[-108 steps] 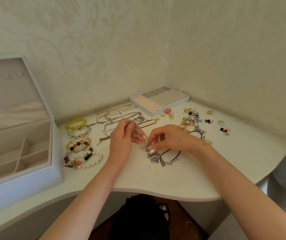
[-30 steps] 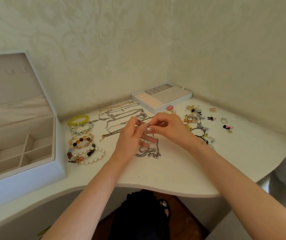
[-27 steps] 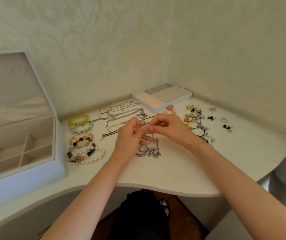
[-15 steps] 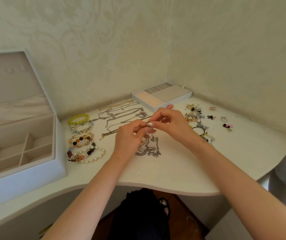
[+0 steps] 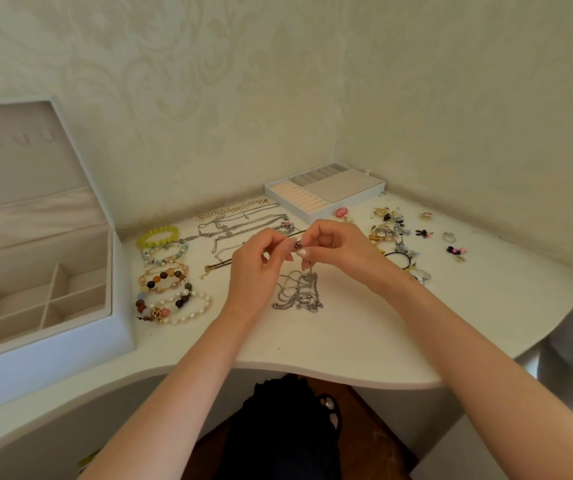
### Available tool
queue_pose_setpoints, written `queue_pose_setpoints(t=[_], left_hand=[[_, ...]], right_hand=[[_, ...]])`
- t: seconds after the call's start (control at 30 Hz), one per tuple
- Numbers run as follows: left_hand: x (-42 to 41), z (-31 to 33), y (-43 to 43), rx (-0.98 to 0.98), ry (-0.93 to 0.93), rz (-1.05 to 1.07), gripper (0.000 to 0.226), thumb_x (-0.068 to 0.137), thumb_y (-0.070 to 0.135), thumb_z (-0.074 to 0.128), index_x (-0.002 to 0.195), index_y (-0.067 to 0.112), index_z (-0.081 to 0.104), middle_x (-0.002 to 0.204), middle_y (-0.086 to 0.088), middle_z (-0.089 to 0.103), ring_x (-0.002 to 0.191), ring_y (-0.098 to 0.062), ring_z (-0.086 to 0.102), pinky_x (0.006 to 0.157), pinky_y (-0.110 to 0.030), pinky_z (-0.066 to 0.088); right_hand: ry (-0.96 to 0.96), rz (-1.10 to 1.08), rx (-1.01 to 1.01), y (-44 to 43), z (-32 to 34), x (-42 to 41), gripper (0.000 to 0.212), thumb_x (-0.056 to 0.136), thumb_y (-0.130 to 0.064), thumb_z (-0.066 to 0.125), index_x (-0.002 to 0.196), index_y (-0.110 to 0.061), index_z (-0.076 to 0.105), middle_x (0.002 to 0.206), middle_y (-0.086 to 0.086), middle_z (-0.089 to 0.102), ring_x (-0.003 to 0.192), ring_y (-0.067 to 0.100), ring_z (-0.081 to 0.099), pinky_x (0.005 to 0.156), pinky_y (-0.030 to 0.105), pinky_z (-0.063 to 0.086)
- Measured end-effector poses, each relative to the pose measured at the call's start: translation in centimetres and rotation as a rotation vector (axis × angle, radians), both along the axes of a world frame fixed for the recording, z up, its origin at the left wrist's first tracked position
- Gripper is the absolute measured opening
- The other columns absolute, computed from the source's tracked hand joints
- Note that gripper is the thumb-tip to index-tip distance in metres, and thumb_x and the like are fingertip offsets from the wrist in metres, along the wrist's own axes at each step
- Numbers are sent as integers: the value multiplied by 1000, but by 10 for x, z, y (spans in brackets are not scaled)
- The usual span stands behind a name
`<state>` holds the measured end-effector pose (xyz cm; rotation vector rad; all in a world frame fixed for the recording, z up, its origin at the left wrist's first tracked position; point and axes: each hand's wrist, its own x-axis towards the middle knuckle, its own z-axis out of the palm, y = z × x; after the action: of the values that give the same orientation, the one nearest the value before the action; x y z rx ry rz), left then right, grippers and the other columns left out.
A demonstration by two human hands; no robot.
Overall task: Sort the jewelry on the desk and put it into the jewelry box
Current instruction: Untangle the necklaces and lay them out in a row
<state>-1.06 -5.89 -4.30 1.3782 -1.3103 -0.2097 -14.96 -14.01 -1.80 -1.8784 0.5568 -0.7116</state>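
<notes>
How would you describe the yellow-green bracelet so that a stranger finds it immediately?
Start at the open white jewelry box on the left. Just right of it lies a column of bead bracelets; the yellow-green bracelet is the farthest back, nearest the wall. It alone has beads of one colour.

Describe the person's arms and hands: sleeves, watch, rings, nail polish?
Left hand and right hand: ungloved, no ring visible. Arms bare to the frame edge: no sleeves, watch or wristband. Right thumbnail looks pale and glossy; other nails too small to tell.
</notes>
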Motion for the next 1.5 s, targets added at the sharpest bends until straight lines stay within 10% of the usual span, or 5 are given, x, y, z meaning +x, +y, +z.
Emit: queue_pose_setpoints(t=[0.27,0.4,1.07,1.33,1.5], left_hand=[[-4,1,2,89,120,-116,19,93,34,51,90,17,57,85,4,67,83,-14,62,81,-39,49],[-3,-1,0,184,86,-74,17,85,29,66,96,21,55,90,7,64,85,-5,58,69,-11,42],[-3,-5,16,384,-435,-136,13,81,28,69,74,32,58,87,10,55,87,-9,44,75,-25,35],[1,10,24,175,332,-251,4,94,11,52,91,8,54,85,-1,69,83,-12,66,74,-21,51],[4,8,21,166,460,-270,5,95,9,49,91,7,50,78,-5,69,72,-20,65,66,-27,53]], right_hand=[[-173,-44,86,-2,6,-2,10,83,2,66,80,-6,60,67,1,67,61,11,62,63,20,52],[-186,-92,99,-4,7,-2,9,84,0,66,81,-7,60,67,0,70,58,11,62,59,20,51],[432,-222,-292,-13,-9,-3,8,76,-25,76,72,-22,70,67,-12,62,59,-1,48,61,21,38],[166,-238,-132,-9,-4,-4,16,85,-16,69,72,-18,60,66,-8,65,56,-1,58,55,11,42],[55,-253,-31,-7,0,-6,13,91,-16,62,82,-9,57,59,3,68,52,17,63,52,22,50]])
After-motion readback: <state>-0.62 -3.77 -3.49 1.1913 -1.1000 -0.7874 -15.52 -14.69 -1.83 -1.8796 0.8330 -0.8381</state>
